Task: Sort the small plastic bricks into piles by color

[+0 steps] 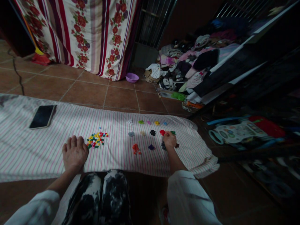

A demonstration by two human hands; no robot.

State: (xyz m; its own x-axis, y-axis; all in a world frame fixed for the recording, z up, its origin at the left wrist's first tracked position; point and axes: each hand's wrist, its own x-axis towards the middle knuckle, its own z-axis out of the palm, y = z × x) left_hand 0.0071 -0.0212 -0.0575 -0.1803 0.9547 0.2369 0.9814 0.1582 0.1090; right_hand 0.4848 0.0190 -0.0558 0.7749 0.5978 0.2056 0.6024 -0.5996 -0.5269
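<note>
My left hand lies flat, palm down, on the striped cloth. Just right of its fingers is a loose mixed pile of small coloured pieces. My right hand reaches over the sorted heaps, its fingers pinched together at the edge of the red heap; whatever is between the fingertips is too small to make out. Partly behind that hand are a green heap, a dark grey heap and a brown heap. Left of it sit a black heap, a dark blue heap and an orange heap.
A phone rests on the cloth at left. White, lime green and yellow heaps form part of the far row. Beyond, on the tiled floor, are a purple basin and piled clothes.
</note>
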